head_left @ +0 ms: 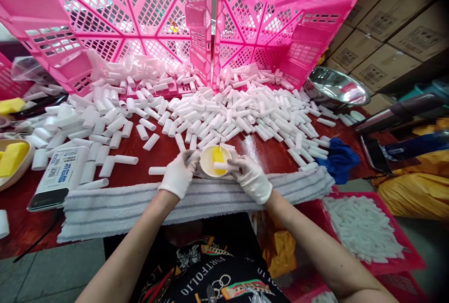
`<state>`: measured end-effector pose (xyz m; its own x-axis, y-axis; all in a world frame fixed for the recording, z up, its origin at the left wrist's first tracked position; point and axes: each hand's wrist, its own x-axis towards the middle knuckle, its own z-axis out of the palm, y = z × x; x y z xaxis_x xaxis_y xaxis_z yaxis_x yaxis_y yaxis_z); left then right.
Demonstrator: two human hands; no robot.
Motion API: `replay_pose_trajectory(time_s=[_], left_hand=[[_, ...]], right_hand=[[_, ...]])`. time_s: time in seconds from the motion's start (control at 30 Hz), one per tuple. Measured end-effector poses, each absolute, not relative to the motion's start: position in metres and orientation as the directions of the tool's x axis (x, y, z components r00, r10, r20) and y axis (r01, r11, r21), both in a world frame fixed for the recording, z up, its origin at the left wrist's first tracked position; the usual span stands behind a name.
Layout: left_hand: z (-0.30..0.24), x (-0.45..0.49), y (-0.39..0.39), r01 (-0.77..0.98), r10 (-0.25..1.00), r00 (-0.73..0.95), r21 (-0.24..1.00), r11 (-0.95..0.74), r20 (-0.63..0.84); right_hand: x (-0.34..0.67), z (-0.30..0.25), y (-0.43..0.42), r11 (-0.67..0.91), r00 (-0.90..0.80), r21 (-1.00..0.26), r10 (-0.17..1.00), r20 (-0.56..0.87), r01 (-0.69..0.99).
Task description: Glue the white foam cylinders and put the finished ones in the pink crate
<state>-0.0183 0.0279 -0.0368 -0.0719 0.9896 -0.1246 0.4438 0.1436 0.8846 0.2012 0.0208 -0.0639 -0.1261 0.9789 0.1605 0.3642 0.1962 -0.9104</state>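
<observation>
My left hand, in a white glove, has its fingers closed around a short white tube at the left of a small pale bowl. Inside the bowl lies a yellow block, perhaps a sponge, with a thin upright piece at its back. From the right, my gloved right hand pinches another white tube; its far end is over the front of the yellow block. Whether that tube touches the block I cannot tell. One loose white tube lies just left of my left hand.
A big heap of white tubes spills from two tipped pink crates across the red table. A striped towel lines the front edge. Left are a phone and a box; right, a steel basin and blue cloth.
</observation>
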Motion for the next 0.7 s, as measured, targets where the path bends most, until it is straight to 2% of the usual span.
replay_pose_trajectory(time_s=[0.07,0.2,0.3,0.43,0.57,0.63,0.7], left_hand=[[-0.036,-0.020,0.024,0.399,0.983,-0.122,0.900,0.174,-0.136],[-0.039,-0.022,0.018,0.359,0.983,-0.133,0.919,0.164,-0.124],[-0.039,-0.025,0.015,0.374,0.990,-0.113,0.919,0.121,-0.084],[-0.028,-0.021,0.008,0.353,0.996,-0.056,0.931,0.088,-0.073],[-0.012,-0.006,-0.002,0.326,0.988,0.114,0.943,0.063,-0.106],[-0.008,0.000,-0.007,0.328,0.975,0.188,0.943,0.048,-0.116],[-0.007,0.002,-0.011,0.335,0.969,0.222,0.942,0.029,-0.109]], right_hand=[[0.202,-0.068,0.019,0.234,-0.115,-0.906,0.972,0.206,0.352],[0.203,-0.066,0.016,0.306,-0.131,-0.827,0.952,0.277,0.471],[0.203,-0.052,0.009,0.239,-0.164,-0.843,0.970,0.182,0.482],[0.205,-0.028,-0.003,0.150,-0.066,-0.932,0.989,0.136,0.329],[0.205,-0.014,-0.005,-0.107,-0.011,-0.981,0.994,-0.110,0.162],[0.204,-0.009,-0.002,-0.163,-0.022,-0.970,0.985,-0.170,0.180],[0.203,-0.004,0.000,-0.147,-0.015,-0.952,0.988,-0.157,0.268]])
